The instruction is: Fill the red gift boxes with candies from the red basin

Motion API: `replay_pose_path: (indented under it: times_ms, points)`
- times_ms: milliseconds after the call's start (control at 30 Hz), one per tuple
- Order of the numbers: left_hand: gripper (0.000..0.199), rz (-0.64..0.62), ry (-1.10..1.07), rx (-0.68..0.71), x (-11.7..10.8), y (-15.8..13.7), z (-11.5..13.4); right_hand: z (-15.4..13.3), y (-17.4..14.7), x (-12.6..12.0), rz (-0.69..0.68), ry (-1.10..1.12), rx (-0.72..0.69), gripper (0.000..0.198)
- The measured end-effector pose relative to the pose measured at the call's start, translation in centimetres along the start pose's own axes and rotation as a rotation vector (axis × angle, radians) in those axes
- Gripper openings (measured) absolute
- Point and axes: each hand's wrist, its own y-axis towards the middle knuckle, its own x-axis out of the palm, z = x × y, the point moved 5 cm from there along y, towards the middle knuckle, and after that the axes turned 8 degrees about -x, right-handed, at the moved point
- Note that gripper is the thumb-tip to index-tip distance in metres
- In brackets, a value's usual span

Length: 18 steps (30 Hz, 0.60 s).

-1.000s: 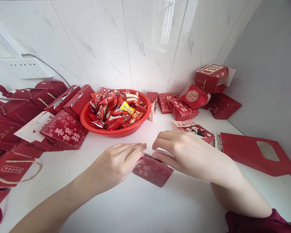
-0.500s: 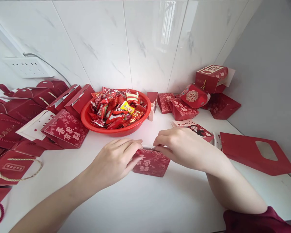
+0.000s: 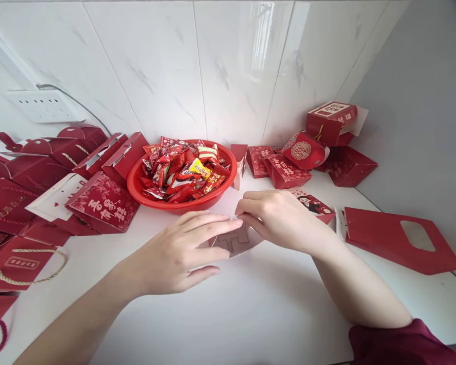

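Right grip (image 3: pixel 275 219) on box (image 3: pixel 232 242), pale inside

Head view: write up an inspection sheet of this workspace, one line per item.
Surface: white tabletop; spills, nothing seen.
Things in hand: open box, pale interior showing.
Clutter: red boxes crowd the left and rear right; red basket heaped with wrapped sweets.
Left hand: fingers spread, at the open box's left side.
Right hand: fingers bent at its rim; grip unclear.
Cables: grey cable, running past the socket panel to behind the boxes.
Surroundings: marbled tile wall behind, grey panel at right.
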Motion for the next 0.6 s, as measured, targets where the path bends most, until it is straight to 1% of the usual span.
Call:
replay_pose_path:
  times_ms: [133,267,367,467,533,600]
  points:
    - [0.026,-0.073,-0.074,0.016,0.4,0.0,-0.2,-0.2,-0.2,0.0,-0.057,0.114,-0.054,0.018]
    - [0.025,-0.099,-0.12,-0.031,1.5,0.4,-1.0,-0.4,0.0,0.1,-0.094,0.169,-0.083,0.019]
    - [0.028,-0.111,-0.099,-0.079,2.1,0.6,-1.3,-0.2,0.3,0.3,-0.096,0.216,-0.037,0.014]
    - [0.028,-0.127,-0.071,-0.06,2.3,0.5,-0.9,0.0,0.3,0.5,-0.136,0.287,0.018,0.007]
    - [0.028,-0.127,-0.051,-0.047,2.2,0.4,-0.6,0.1,0.0,0.5,-0.18,0.338,0.029,0.007]
    - [0.027,-0.121,-0.039,-0.049,2.0,0.2,-0.5,0.3,-0.4,0.3,-0.22,0.356,0.028,0.012]
